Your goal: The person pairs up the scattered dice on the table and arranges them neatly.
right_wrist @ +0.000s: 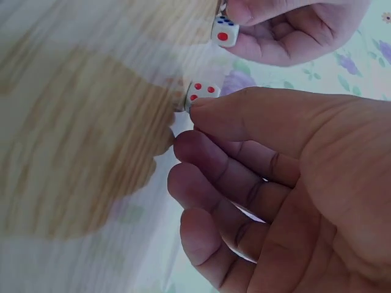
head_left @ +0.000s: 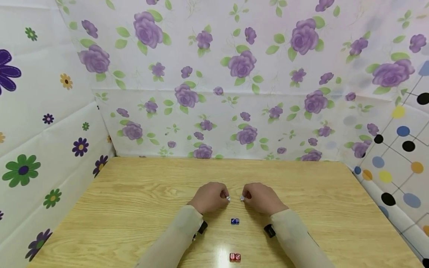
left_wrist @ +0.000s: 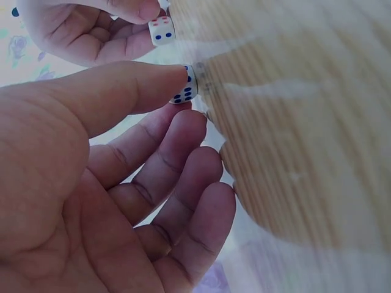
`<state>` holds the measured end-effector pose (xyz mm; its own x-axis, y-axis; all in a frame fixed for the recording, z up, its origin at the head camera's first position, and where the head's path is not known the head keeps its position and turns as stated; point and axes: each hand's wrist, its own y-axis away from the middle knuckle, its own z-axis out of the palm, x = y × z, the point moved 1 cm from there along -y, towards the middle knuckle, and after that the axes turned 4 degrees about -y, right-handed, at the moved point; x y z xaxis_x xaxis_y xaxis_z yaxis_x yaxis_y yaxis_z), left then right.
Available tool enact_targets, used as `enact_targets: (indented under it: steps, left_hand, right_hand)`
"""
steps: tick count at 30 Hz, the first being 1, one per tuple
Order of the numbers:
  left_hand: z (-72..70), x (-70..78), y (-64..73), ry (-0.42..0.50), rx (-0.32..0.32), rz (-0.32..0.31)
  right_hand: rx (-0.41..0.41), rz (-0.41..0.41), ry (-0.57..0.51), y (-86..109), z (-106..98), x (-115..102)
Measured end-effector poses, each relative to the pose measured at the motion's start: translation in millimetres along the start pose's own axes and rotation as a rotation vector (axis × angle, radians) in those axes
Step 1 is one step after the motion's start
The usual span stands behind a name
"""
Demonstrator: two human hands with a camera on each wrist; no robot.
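My left hand (head_left: pixel 210 198) pinches a white die (left_wrist: pixel 186 86) between thumb and index finger, low at the tabletop. Blue pips show on it in the left wrist view. Across a small gap, my right hand (head_left: pixel 263 198) pinches another white die (right_wrist: pixel 203 93), which has red pips facing the right wrist view. The two white dice are apart, side by side. Nearer to me, between the forearms, a pair of blue dice (head_left: pixel 235 221) sits side by side. Closer still lies a pair of red dice (head_left: pixel 235 257), also side by side.
The wooden table (head_left: pixel 140 208) carries the dice. Behind it hangs a sheet with purple roses (head_left: pixel 242 65). A flower-patterned sheet (head_left: pixel 80 126) borders the left, and a dotted sheet (head_left: pixel 399 163) the right. Dark bands (head_left: pixel 269 230) sit at both wrists.
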<state>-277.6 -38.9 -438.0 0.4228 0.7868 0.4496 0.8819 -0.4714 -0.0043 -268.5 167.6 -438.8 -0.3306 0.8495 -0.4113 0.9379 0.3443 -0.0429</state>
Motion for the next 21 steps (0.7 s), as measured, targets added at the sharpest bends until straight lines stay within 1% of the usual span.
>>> enact_targets:
  steps: [4,7,15,21]
  left_hand:
    - [-0.7,4.1,-0.1,0.006,-0.009,0.005]
    - [-0.2,5.1,-1.0,0.013,-0.013,0.004]
    - [0.8,2.2,-2.6,0.022,-0.011,0.004]
    - [2.0,0.4,-2.6,0.01,-0.014,0.004]
  right_hand:
    - [-0.001,-0.021,0.013,-1.1,1.7,-4.0]
    - [-0.011,-0.022,-0.001,-1.4,2.2,-6.8]
    - [-0.018,0.005,-0.019,-0.8,3.4,-6.4]
    - [-0.019,-0.009,-0.036,-2.1,6.7,-8.5]
